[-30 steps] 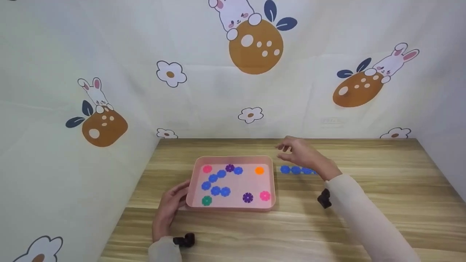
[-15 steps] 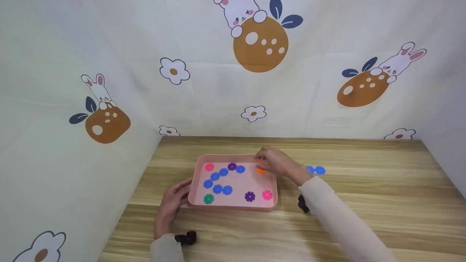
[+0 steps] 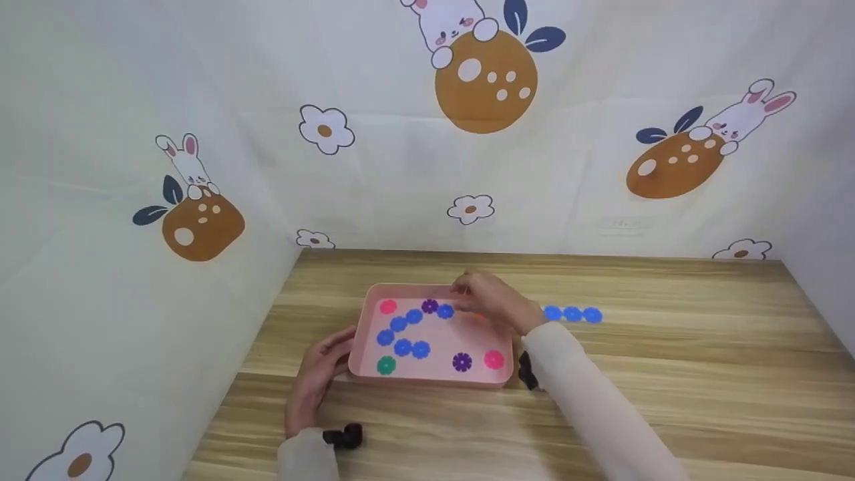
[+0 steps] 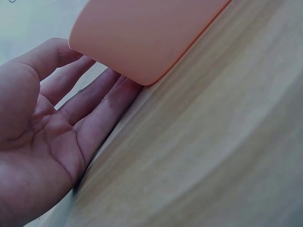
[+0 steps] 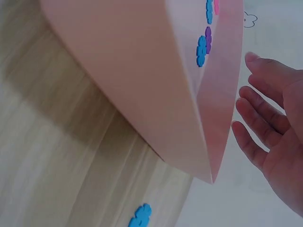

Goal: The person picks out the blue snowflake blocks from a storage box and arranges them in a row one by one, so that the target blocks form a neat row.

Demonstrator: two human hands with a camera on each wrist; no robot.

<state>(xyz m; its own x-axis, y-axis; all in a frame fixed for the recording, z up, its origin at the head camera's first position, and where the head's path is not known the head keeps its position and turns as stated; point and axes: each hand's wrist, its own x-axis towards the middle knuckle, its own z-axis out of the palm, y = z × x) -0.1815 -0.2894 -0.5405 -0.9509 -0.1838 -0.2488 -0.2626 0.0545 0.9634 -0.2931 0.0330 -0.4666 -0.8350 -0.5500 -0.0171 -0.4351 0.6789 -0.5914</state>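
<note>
Right grip [image 3: 491, 299] hides most of the orange disc [image 3: 478, 315].

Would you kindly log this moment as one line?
left hand: touching pink tray | right hand: above tray, nothing held | blue row: on table, right of tray

Pink tray [image 3: 427, 331], blue flower pieces [image 3: 421, 349], tan wood-grained tabletop [image 3: 668, 387]

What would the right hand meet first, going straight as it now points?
Probably the nearest blue flower-shaped plastic piece in the pink rectangular plastic tray; height is unclear, so the right hand may pass above.
</note>
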